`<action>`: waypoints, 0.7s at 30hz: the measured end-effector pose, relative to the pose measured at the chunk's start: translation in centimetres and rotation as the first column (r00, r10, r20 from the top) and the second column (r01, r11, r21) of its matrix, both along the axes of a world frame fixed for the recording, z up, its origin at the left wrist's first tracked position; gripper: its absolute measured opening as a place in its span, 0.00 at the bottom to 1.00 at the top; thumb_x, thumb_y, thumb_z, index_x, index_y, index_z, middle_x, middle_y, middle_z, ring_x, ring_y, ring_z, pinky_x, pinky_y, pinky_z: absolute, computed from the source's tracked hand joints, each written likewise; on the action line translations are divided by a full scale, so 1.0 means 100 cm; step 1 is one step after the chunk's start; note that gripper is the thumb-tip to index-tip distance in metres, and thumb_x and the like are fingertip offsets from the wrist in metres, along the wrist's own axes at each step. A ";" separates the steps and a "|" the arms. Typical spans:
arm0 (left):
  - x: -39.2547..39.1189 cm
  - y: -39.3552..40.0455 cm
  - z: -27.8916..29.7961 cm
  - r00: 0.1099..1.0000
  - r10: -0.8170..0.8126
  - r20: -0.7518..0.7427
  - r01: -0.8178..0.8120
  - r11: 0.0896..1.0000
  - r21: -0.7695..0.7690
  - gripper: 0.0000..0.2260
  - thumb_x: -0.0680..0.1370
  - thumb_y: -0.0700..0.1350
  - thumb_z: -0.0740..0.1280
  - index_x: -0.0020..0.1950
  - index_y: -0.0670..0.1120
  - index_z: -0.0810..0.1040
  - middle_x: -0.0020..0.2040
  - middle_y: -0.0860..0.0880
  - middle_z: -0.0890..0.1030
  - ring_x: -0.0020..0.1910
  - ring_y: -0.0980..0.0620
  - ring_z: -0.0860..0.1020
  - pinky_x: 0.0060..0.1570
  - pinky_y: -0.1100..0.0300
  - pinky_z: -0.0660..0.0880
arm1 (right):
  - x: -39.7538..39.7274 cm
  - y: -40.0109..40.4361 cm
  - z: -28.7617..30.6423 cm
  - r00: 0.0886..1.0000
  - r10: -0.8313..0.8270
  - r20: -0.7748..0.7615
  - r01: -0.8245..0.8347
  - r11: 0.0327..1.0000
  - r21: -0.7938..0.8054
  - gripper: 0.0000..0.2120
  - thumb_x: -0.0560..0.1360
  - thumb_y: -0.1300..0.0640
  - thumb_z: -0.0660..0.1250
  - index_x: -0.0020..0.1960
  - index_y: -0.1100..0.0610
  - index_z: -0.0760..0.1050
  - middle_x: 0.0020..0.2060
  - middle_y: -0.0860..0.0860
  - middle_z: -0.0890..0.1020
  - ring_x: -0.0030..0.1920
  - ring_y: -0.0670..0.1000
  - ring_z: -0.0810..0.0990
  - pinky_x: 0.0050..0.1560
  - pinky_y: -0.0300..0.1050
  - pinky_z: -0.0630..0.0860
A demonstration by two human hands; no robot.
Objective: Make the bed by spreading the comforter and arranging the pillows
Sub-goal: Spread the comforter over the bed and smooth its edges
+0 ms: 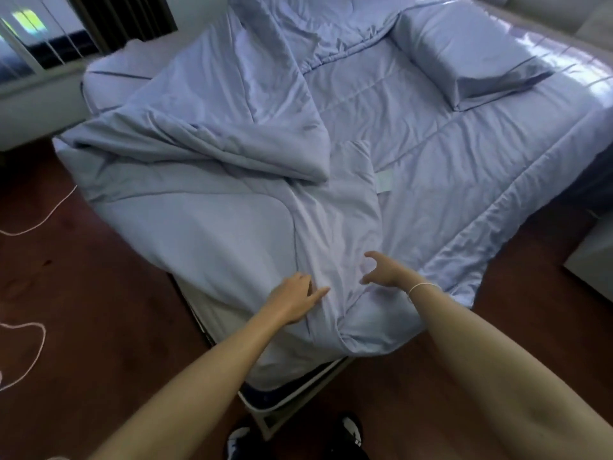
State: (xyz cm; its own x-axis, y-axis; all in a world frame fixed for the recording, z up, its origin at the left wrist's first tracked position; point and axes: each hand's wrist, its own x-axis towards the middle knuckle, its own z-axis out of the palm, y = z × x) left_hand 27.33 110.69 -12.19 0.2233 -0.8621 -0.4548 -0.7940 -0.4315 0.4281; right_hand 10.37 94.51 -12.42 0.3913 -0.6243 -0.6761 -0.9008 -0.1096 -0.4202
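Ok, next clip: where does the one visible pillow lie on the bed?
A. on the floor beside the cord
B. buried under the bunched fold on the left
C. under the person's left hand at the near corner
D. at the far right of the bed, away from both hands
D: the pillow lies at the bed's far right, while the left hand and right hand are at the comforter's near corner.

pale blue comforter (205, 180) lies bunched and folded across the frame's centre and left, 1 corner draped at lower centre; 1 matching pillow (464, 51) lies flat at upper right.
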 end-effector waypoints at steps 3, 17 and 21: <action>0.042 -0.032 0.009 0.995 0.011 0.094 0.000 0.993 -0.120 0.19 0.79 0.60 0.57 0.52 0.44 0.73 0.56 0.44 0.75 0.57 0.42 0.72 0.54 0.49 0.72 | 0.020 -0.014 0.000 0.988 -0.130 0.085 0.137 0.987 -0.086 0.33 0.74 0.50 0.70 0.74 0.54 0.60 0.67 0.57 0.73 0.67 0.58 0.71 0.68 0.49 0.66; 0.309 -0.196 -0.101 0.876 -0.239 0.420 0.300 0.950 -0.087 0.26 0.77 0.56 0.62 0.72 0.49 0.63 0.72 0.42 0.63 0.70 0.39 0.61 0.66 0.41 0.61 | 0.131 -0.052 -0.116 0.920 -0.386 0.067 0.385 0.860 -0.334 0.45 0.66 0.50 0.76 0.76 0.54 0.56 0.74 0.59 0.61 0.72 0.60 0.64 0.71 0.51 0.62; 0.326 -0.190 -0.143 0.879 -0.248 0.406 0.304 0.949 -0.079 0.26 0.77 0.57 0.62 0.73 0.53 0.63 0.73 0.45 0.64 0.70 0.42 0.62 0.68 0.39 0.54 | 0.138 -0.046 -0.111 0.912 -0.408 0.047 0.386 0.813 -0.436 0.28 0.67 0.57 0.73 0.67 0.53 0.72 0.63 0.59 0.77 0.63 0.61 0.75 0.63 0.51 0.72</action>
State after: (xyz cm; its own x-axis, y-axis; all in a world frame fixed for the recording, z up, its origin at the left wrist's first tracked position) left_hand 59.89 91.69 -26.53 0.1006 -0.9616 -0.2552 -0.9863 -0.1301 0.1014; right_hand 24.14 89.94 -23.54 0.0216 -0.9481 -0.3171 -0.9223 0.1034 -0.3723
